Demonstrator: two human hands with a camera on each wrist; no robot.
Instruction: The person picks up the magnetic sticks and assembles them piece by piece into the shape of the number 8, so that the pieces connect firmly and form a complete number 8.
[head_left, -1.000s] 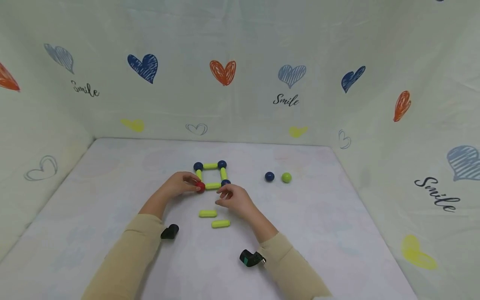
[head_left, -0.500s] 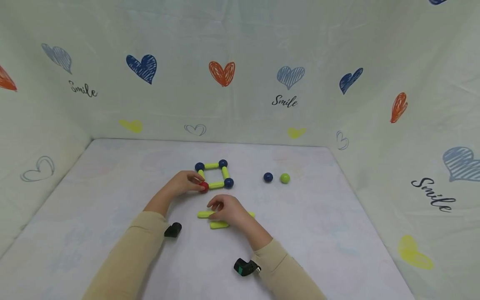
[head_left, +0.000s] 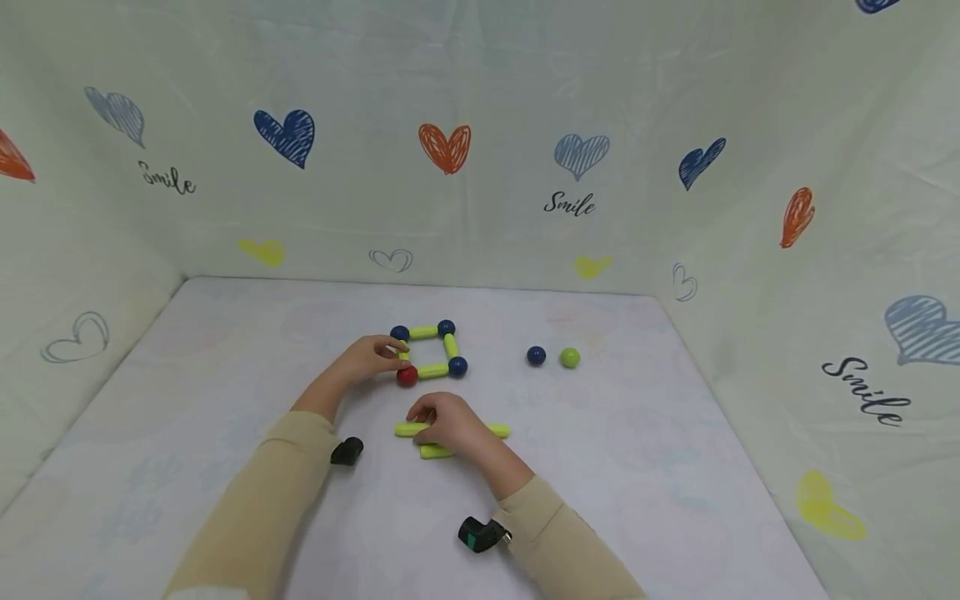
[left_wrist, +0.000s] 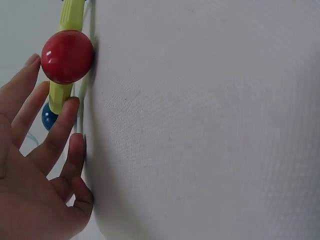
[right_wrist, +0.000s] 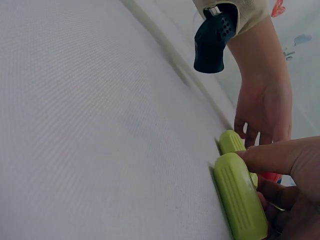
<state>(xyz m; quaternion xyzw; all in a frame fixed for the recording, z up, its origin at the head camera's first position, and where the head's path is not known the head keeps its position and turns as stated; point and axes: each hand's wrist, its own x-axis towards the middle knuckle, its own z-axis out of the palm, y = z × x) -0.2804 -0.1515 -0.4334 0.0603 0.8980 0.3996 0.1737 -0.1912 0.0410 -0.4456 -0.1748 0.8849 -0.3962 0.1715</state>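
Observation:
Four-sided frame of yellow-green magnetic sticks point(head_left: 432, 371) and balls lies on the table; its near left corner is a red ball point(left_wrist: 67, 56), the other corners are blue balls point(head_left: 457, 367). My left hand point(head_left: 367, 360) is at the frame's left side, fingers loosely extended, thumb tip beside the red ball and fingertips by the left stick point(left_wrist: 60, 96). Nearer me, my right hand point(head_left: 450, 423) has thumb and fingers around a loose magnetic stick point(head_left: 407, 430). Another stick point(right_wrist: 241, 197) lies just in front of it, and a third stick point(head_left: 498, 431) shows beyond the right hand, partly hidden.
To the right on the table point(head_left: 637, 467) lie a loose blue ball point(head_left: 536, 356) and a green ball point(head_left: 570, 357). A pale curtain point(head_left: 495, 233) printed with hearts surrounds the table. Black wrist cameras point(head_left: 480, 534) stick out from both sleeves.
My right hand has come from the frame's near right corner down to the loose sticks and closed around one. The left hand has shifted slightly off the red ball, up towards the left stick.

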